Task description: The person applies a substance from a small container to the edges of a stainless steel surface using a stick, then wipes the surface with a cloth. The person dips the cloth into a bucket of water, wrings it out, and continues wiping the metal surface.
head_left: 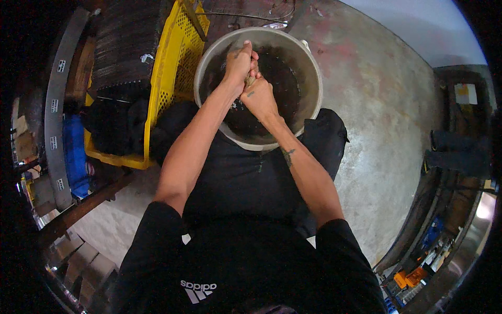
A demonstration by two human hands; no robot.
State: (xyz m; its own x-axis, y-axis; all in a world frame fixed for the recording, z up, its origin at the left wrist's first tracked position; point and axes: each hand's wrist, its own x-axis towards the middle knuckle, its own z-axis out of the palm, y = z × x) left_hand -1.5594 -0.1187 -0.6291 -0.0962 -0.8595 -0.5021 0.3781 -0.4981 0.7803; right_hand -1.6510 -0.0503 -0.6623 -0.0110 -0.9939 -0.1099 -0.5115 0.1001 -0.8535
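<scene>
A large grey-white bucket [311, 86] stands on the floor between my knees, with dark water [280, 78] in it. Over the bucket, both hands are closed round a small greyish-tan cloth [250, 80] that looks twisted. My left hand [240, 64] is on its far end. Just nearer and to the right, my right hand [259, 98] grips the other end, with its fingers folded in. Only a short piece of cloth shows between the two fists; the fingers hide the rest.
Left of the bucket, a yellow perforated crate [157, 83] lies on its side by a dark, bristly mat [123, 47]. A blue bin [77, 152] is farther left. Shelving with orange items [410, 277] lines the lower right. Bare concrete floor [376, 141] extends to the right.
</scene>
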